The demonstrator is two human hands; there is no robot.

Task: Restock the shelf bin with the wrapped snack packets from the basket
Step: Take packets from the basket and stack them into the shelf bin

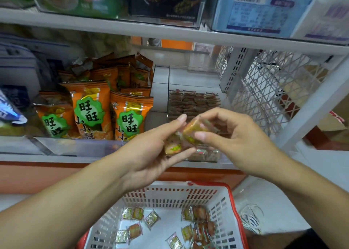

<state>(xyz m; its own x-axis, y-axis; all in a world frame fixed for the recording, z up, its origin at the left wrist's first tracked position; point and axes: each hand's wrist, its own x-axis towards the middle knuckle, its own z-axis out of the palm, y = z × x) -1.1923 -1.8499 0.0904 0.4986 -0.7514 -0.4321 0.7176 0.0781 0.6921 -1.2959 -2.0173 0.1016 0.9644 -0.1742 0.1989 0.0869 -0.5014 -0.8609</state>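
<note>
Both hands — left hand (151, 150), right hand (236, 141) — pinch snack packets (190, 133).

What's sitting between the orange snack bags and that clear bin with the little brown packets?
In the head view, a bare white divider stands between the orange snack bags and the clear shelf bin; nothing is stocked on it.

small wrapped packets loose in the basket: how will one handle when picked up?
Probably light: the left hand holds several small clear-wrapped snack packets at once. The glossy film may be slippery, so a fingertip grip seems wise. In the white slotted plastic basket they lie flat, so rolling looks unlikely.
</note>
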